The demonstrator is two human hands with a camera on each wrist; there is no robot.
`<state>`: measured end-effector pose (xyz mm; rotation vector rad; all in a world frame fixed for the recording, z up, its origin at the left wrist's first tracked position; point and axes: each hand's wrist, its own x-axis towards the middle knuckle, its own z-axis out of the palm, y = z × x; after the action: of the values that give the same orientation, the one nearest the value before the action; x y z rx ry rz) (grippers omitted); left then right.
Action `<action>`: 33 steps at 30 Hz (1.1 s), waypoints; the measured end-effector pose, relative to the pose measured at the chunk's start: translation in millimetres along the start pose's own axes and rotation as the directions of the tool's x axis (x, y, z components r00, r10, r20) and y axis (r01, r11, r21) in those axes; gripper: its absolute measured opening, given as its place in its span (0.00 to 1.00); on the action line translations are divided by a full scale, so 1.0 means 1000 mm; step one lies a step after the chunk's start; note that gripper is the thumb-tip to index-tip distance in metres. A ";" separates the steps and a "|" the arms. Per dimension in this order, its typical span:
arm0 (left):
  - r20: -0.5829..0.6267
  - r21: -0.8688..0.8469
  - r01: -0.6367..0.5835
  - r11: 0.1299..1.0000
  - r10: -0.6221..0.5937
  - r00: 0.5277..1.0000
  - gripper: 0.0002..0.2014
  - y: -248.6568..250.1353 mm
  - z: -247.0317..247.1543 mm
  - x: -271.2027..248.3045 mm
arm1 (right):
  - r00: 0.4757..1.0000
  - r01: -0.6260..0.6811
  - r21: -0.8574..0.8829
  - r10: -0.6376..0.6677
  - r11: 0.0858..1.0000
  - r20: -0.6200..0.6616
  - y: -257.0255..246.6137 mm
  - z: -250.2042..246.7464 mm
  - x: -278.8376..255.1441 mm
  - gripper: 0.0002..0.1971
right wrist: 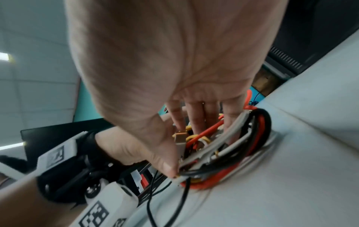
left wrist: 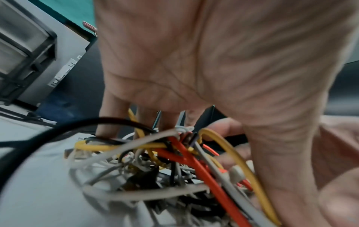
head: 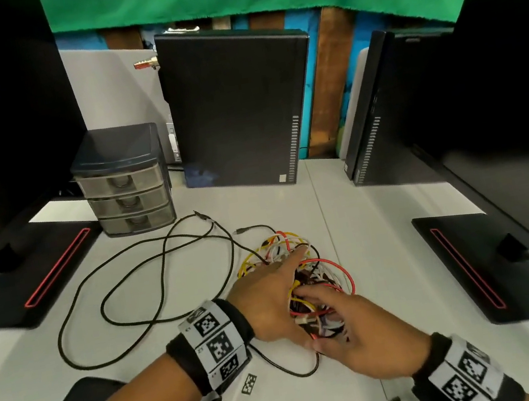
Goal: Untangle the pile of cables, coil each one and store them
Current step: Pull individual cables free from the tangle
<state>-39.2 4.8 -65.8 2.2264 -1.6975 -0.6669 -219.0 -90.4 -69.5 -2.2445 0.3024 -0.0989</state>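
Observation:
A tangled pile of red, yellow, white and black cables (head: pixel 314 261) lies mid-table. My left hand (head: pixel 284 287) lies on its left side, index finger straight across the top. In the left wrist view the straight fingers (left wrist: pixel 108 116) poke down among the wires (left wrist: pixel 174 161). My right hand (head: pixel 309 318) comes in from the near right and grips the pile. The right wrist view shows its fingers (right wrist: pixel 196 119) dug into the wires (right wrist: pixel 233 147) and its thumb pressed on the near edge. One long black cable (head: pixel 132 290) trails out in wide loops to the left.
A small three-drawer unit (head: pixel 123 181) stands at the back left, a black computer tower (head: pixel 234 108) behind the pile, another tower (head: pixel 377 113) at the right. Black monitor stands (head: pixel 25 276) (head: pixel 495 264) flank the white table (head: pixel 363 219). A black cable end (head: pixel 290 369) curls near my wrists.

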 end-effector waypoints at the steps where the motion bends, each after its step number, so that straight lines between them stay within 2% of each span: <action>1: -0.014 0.014 0.018 1.000 -0.018 1.000 0.69 -0.002 0.000 0.000 | 0.996 0.008 0.017 -0.006 1.000 -0.093 0.000 -0.003 -0.001 0.25; 4: -0.078 0.023 0.072 0.997 -0.070 0.994 0.56 -0.003 -0.004 0.002 | 0.918 -0.033 0.041 0.047 0.999 -0.394 0.004 -0.021 0.001 0.11; 7: -0.076 -0.041 0.075 0.996 -0.077 0.994 0.44 0.000 -0.008 0.002 | 0.821 -0.105 0.149 0.171 0.983 -0.544 0.016 -0.043 0.005 0.03; 8: -0.060 -0.091 0.085 0.992 -0.091 0.994 0.39 0.000 -0.009 0.003 | 0.811 -0.154 0.171 0.223 0.973 -0.541 0.020 -0.047 0.006 0.02; 10: -0.062 -0.229 0.122 0.966 -0.139 0.988 0.33 0.003 -0.008 0.004 | 0.850 -0.276 0.225 0.346 0.935 -0.397 0.029 -0.048 0.009 0.03; 12: -0.135 -0.278 0.138 0.951 -0.181 0.974 0.29 0.007 -0.003 0.005 | 0.887 -0.333 0.327 0.412 0.884 -0.209 0.031 -0.040 0.009 0.05; 13: -0.186 -0.259 0.129 0.957 -0.181 0.966 0.28 0.008 0.000 0.007 | 0.898 -0.320 0.359 0.401 0.877 -0.178 0.031 -0.036 0.009 0.05; 15: -0.240 -0.220 0.124 0.968 -0.177 0.955 0.30 0.007 0.004 0.010 | 0.919 -0.240 0.376 0.335 0.895 -0.210 0.026 -0.032 0.009 0.05; 18: -0.256 -0.215 0.128 0.968 -0.183 0.949 0.34 0.002 0.003 0.013 | 0.935 -0.156 0.359 0.255 0.920 -0.247 0.017 -0.033 0.007 0.05; 20: -0.285 -0.239 0.134 0.962 -0.201 0.937 0.25 -0.003 0.000 0.012 | 0.942 -0.147 0.337 0.236 0.930 -0.241 0.015 -0.032 0.007 0.07; 22: -0.274 -0.335 0.137 0.932 -0.236 0.932 0.16 -0.012 -0.001 0.012 | 0.943 -0.155 0.314 0.235 0.937 -0.236 0.016 -0.030 0.007 0.09; 27: -0.224 -0.534 0.098 0.840 -0.253 0.941 0.14 -0.016 -0.006 0.012 | 0.930 -0.213 0.291 0.285 0.933 -0.232 0.022 -0.027 0.007 0.07; 30: -0.202 -0.586 0.103 0.804 -0.268 0.942 0.13 -0.016 -0.009 0.014 | 0.932 -0.206 0.377 0.299 0.903 -0.206 0.020 -0.026 0.008 0.06; 33: -0.179 -0.627 0.108 0.771 -0.277 0.944 0.13 -0.017 -0.011 0.015 | 0.936 -0.177 0.548 0.311 0.818 -0.162 0.012 -0.028 0.008 0.07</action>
<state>-16.5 -5.4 -67.3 1.9101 -0.9373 -0.7880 -217.9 -120.3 -61.2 -1.6268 0.6203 -0.2880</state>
